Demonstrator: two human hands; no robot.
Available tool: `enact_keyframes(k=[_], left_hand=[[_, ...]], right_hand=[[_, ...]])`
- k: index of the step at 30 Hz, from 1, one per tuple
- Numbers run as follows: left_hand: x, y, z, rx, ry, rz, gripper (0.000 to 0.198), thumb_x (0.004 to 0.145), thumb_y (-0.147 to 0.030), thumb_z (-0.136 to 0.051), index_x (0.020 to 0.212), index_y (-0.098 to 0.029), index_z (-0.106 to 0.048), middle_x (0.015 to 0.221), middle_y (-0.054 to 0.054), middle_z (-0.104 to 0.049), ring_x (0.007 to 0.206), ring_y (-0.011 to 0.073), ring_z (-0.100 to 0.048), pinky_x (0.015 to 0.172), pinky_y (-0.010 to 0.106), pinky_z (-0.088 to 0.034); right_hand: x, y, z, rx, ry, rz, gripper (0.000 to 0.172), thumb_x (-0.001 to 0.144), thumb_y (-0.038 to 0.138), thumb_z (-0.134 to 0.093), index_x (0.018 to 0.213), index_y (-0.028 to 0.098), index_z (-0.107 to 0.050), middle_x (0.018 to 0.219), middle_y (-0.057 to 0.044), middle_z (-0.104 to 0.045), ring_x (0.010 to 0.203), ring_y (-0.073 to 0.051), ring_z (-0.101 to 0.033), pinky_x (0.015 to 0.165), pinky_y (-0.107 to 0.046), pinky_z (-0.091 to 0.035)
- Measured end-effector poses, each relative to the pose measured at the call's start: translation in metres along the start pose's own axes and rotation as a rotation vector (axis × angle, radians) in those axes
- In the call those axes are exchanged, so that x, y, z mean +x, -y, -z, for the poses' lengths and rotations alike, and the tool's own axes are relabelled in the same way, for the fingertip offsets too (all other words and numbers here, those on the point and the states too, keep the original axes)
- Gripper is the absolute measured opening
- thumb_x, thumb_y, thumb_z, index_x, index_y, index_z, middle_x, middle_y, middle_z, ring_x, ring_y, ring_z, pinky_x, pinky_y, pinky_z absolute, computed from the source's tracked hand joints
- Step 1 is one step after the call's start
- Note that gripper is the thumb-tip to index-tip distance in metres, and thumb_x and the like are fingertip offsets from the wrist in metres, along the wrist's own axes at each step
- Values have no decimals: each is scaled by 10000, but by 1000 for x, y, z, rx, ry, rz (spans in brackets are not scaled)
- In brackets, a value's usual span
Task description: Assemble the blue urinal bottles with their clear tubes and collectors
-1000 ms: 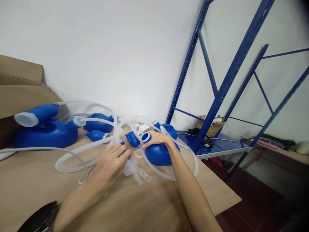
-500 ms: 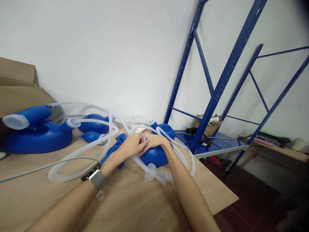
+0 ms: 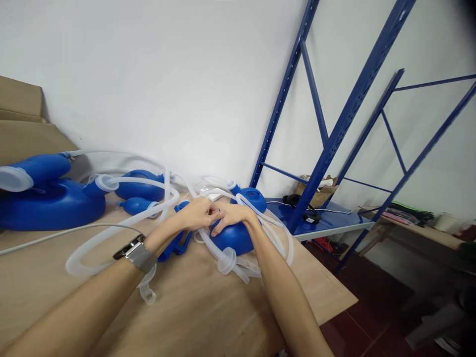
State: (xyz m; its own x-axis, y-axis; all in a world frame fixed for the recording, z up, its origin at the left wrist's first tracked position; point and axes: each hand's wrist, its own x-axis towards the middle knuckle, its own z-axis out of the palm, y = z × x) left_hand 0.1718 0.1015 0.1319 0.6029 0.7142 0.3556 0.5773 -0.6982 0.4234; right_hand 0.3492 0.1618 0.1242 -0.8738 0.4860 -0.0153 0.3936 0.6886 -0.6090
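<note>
My left hand (image 3: 199, 213), with a watch on the wrist, is closed at the neck of a blue container (image 3: 234, 239); what its fingers pinch is too small to make out. Against it, my right hand (image 3: 232, 216) curls over the top of the same container, its fingers bent round the neck. A clear tube (image 3: 215, 250) with a translucent round cap (image 3: 226, 261) lies in front of the container. Just left of the hands is a blue handled piece (image 3: 178, 243), partly hidden by the left wrist.
More blue containers (image 3: 52, 203) with clear hoses lie along the wall at left, beside a cardboard box (image 3: 26, 139). Another blue container (image 3: 253, 199) stands behind my right hand. A blue metal rack (image 3: 334, 129) rises at right, past the wooden table's edge (image 3: 334, 297).
The view has shifted slightly, so most things sit a little further left. Both hands stay together at the container's neck, with the fingers slightly moved.
</note>
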Motion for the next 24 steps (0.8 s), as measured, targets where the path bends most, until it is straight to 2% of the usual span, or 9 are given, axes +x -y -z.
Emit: enact_keyframes(k=[6, 10, 14, 19, 24], left_hand=[[-12, -12, -3, 9, -57, 68, 392, 896, -411, -505, 572, -190, -525, 571, -2, -546, 568, 141, -463, 585, 284, -314], [-14, -15, -3, 21, -84, 114, 328, 855, -374, -567, 587, -199, -495, 600, 4, -562, 600, 154, -494, 599, 289, -320], [-7, -11, 2, -4, 0, 98, 335, 828, -361, -572, 550, -207, -465, 532, -23, -490, 553, 144, -456, 564, 283, -306], [-2, -9, 16, -56, 127, 64, 294, 747, -366, -622, 541, -205, -487, 502, -48, -444, 516, 126, -408, 527, 270, -291], [0, -11, 26, -114, 196, 63, 323, 735, -420, -636, 545, -203, -490, 491, -50, -424, 503, 118, -383, 497, 260, -282]], right_hand=[[2, -2, 0, -69, -53, 24, 340, 633, 316, -869, 883, 190, -676, 838, 29, -696, 841, -203, -658, 794, -294, -514], [2, -1, -1, -87, -59, 9, 346, 602, 341, -896, 813, 187, -670, 801, 32, -695, 797, -191, -654, 756, -286, -519], [0, 3, -1, -106, -57, -14, 324, 593, 350, -903, 771, 188, -686, 782, 34, -702, 803, -195, -660, 773, -289, -527], [-2, 6, -3, -122, -73, -41, 370, 580, 359, -917, 839, 200, -706, 922, 15, -734, 909, -216, -679, 847, -292, -522], [-4, 6, -4, -156, -96, -71, 447, 582, 387, -918, 933, 199, -714, 946, 8, -740, 921, -235, -689, 860, -304, -519]])
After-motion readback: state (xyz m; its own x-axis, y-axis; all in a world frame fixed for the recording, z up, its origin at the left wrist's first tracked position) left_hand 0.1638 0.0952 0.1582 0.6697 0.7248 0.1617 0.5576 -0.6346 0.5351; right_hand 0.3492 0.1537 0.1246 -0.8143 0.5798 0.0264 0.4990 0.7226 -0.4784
